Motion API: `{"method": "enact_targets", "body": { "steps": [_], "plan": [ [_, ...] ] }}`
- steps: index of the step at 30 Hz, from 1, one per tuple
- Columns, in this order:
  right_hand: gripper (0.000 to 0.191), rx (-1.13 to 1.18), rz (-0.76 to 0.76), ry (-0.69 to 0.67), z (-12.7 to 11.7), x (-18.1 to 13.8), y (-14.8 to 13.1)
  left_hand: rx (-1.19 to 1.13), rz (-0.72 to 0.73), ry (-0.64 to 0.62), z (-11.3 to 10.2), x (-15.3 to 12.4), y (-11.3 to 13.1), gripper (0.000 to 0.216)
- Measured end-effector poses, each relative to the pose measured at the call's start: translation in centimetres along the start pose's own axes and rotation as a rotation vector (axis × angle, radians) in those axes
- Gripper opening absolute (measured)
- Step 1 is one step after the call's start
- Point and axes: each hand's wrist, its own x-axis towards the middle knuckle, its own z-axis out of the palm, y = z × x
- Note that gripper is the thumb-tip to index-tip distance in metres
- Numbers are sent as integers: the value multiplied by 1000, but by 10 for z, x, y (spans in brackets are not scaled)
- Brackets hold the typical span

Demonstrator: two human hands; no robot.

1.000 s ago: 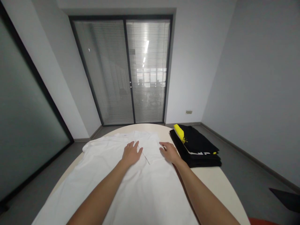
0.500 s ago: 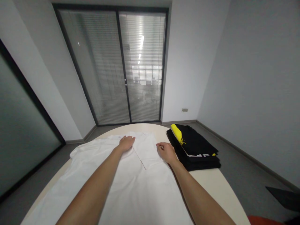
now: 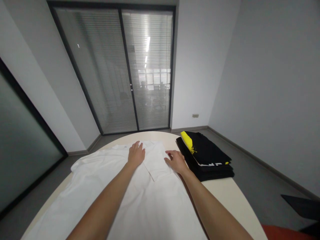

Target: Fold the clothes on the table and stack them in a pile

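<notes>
A white T-shirt (image 3: 155, 206) lies spread over the table, its right side folded inward with a sleeve lying on top. A thin dark slit shows along the sleeve's lower edge. My left hand (image 3: 136, 155) rests palm down on the cloth near the far end, fingers stretched out. Beside the shirt's right edge is my right hand (image 3: 176, 162), thumb and fingers apart, its fingertips at the fabric with nothing visibly gripped. Wrinkles run across the cloth's left half.
A stack of folded black garments (image 3: 210, 155) with yellow and white print sits close to my right hand. The round pale table (image 3: 225, 196) curves away at both sides. Beyond stand a glass door with blinds (image 3: 150, 110) and white walls. Something red (image 3: 277, 232) shows at lower right.
My left hand has turned and moved slightly toward the far edge, its fingers more spread. My right hand's thumb and fingers have opened a little. The view has shifted slightly.
</notes>
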Motion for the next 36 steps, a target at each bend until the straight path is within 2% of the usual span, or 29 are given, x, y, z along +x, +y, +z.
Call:
{"method": "enact_targets", "body": {
  "steps": [5, 12, 21, 27, 32, 36],
  "plan": [
    [39, 69, -53, -3, -4, -3, -2, -2, -15, 0, -4, -15, 12, 39],
    [42, 44, -110, 1, -6, -8, -2, -34, -106, -22, -7, -18, 5, 41],
    [43, 97, -115, 24, -7, -11, 1, -216, -211, -14, -5, -9, -2, 19],
    [47, 58, -148, -15, -8, -11, -3, -339, -287, 66, -4, -17, -5, 28],
    [43, 24, -161, -54, -8, -11, -1, -402, -262, 45, 1, -29, -8, 49],
    [34, 75, -168, -94, -12, -11, 1, -391, -247, 20, -1, -37, -3, 56]
  ]
}}
